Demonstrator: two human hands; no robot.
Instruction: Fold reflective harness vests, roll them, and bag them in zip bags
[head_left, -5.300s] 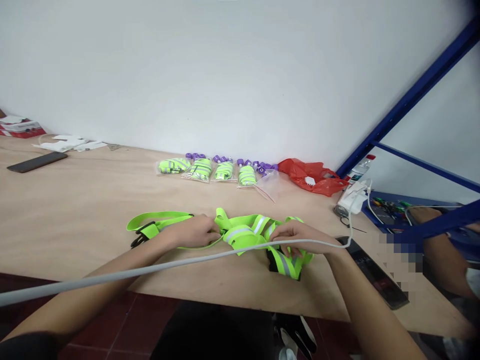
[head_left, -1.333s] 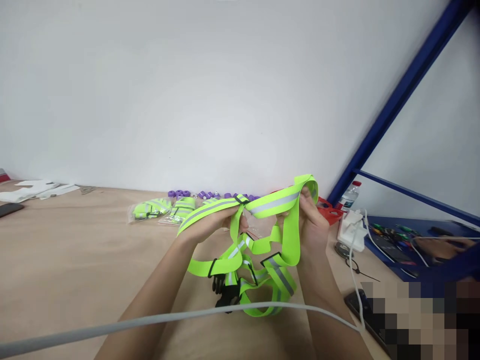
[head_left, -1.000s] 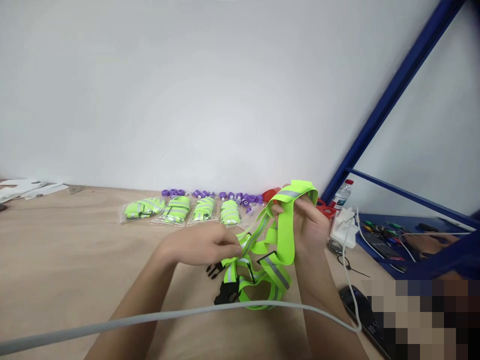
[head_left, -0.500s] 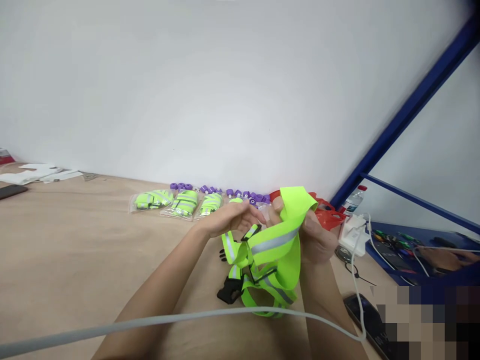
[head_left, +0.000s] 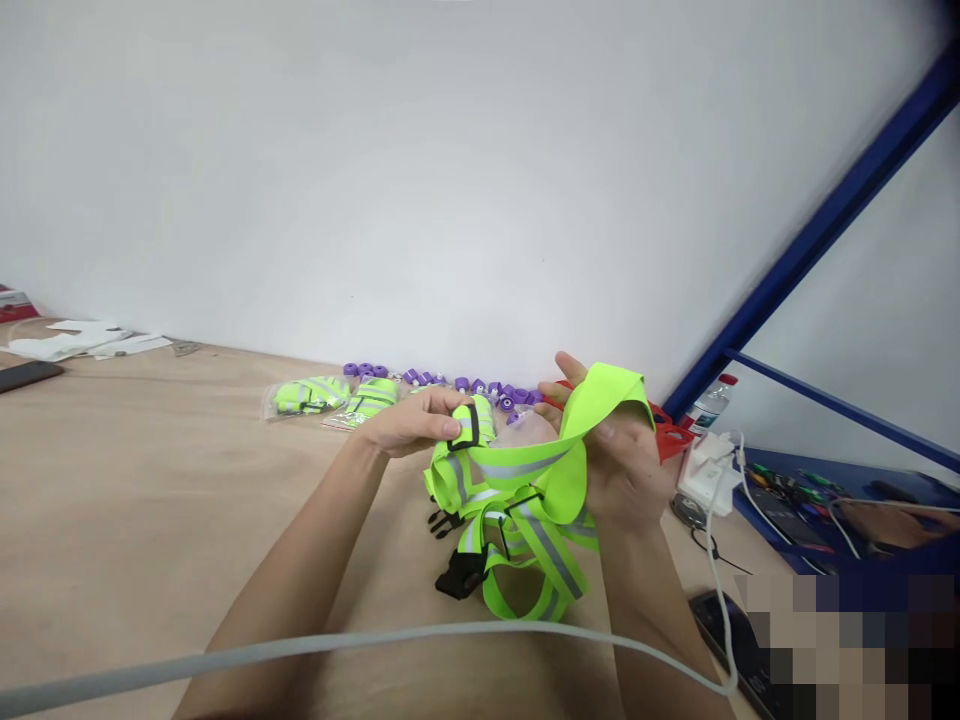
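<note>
A neon yellow-green reflective safety strap [head_left: 551,540] with silver stripes hangs in loops between my hands. Black side-release buckle parts [head_left: 461,575] dangle at its lower left. My left hand [head_left: 416,420] pinches the strap beside a black slider [head_left: 466,427], thumb on top. Over my right hand [head_left: 626,460] a wide loop of the strap is draped, held near the thumb while several fingers stretch out behind it; part of that hand is hidden by the band. Behind my left hand lie clear bags with folded straps [head_left: 307,396], partly covered.
Small purple rolls [head_left: 517,397] line the wall. At right are a red plastic bag [head_left: 671,435], a bottle [head_left: 711,402], a white charger [head_left: 709,470] and a phone [head_left: 739,650]. A white cable [head_left: 405,635] crosses in front of my forearms. White paper strips [head_left: 82,340] lie far left.
My left hand has moved left and closed on the strap by the slider, drawing a length of band out sideways. My right hand's fingers have spread behind the loop.
</note>
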